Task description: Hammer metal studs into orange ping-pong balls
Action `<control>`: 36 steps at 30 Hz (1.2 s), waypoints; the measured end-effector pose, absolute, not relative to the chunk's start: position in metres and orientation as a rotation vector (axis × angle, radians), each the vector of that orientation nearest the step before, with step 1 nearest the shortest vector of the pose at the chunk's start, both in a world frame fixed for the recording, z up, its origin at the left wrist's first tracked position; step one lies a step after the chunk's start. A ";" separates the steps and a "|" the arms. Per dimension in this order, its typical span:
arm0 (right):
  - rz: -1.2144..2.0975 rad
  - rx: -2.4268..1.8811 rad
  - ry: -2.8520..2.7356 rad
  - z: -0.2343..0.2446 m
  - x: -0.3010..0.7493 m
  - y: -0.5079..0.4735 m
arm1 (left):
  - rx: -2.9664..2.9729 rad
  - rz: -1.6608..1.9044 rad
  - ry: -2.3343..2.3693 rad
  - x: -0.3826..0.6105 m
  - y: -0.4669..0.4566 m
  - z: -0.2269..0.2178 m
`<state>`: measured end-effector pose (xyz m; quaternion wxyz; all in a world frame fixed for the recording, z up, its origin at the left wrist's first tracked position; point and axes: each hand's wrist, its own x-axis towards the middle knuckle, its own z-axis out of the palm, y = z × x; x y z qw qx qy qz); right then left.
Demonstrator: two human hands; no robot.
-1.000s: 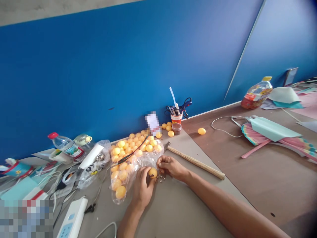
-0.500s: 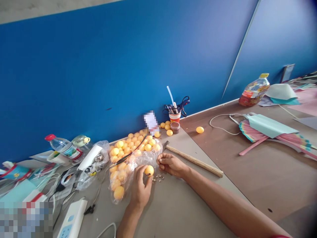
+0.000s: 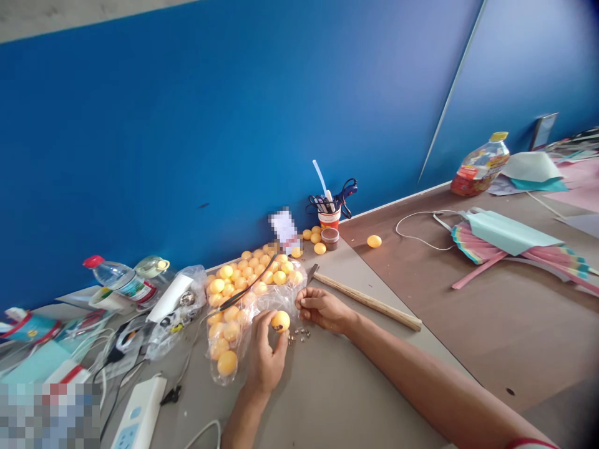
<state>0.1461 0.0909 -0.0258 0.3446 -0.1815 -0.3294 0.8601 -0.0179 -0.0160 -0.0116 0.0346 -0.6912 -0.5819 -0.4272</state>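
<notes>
Between thumb and fingers, my left hand (image 3: 266, 349) pinches an orange ping-pong ball (image 3: 281, 320) that has a dark mark on its lower side. Just to its right, my right hand (image 3: 322, 307) has its fingers pressed together; whatever is in them is too small to make out. Several tiny shiny metal pieces (image 3: 299, 337) lie on the table below the hands. A hammer (image 3: 369, 301) with a wooden handle rests behind my right forearm. To the left, a clear plastic bag (image 3: 262, 304) holds many more orange balls (image 3: 227, 363).
Loose balls (image 3: 319, 248), a small lidded tub (image 3: 330, 239) and a cup of tools (image 3: 329, 218) stand by the blue wall. A power strip (image 3: 140, 411), cables and a red-capped bottle (image 3: 122, 280) are at left. At right are a folded paper craft (image 3: 515, 234) and an oil bottle (image 3: 480, 165).
The ball in my left hand has turned slightly, so more of its dark mark shows. Both hands stay nearly in place; the view has shifted a little.
</notes>
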 end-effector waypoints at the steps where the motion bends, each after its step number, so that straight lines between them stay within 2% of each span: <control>1: 2.233 -0.473 -0.858 -0.026 0.146 0.091 | -2.122 -1.315 -1.789 -0.018 -0.016 -0.011; 16: 2.212 -0.487 -0.920 -0.022 0.145 0.088 | -2.077 -1.256 -1.729 -0.015 -0.017 -0.008; 23: 2.233 -0.571 -1.150 -0.023 0.143 0.080 | -2.170 -1.204 -1.772 -0.018 -0.016 -0.018; 36: 1.889 -0.832 -1.544 -0.017 0.138 0.069 | -2.290 -1.122 -1.954 -0.023 -0.013 -0.029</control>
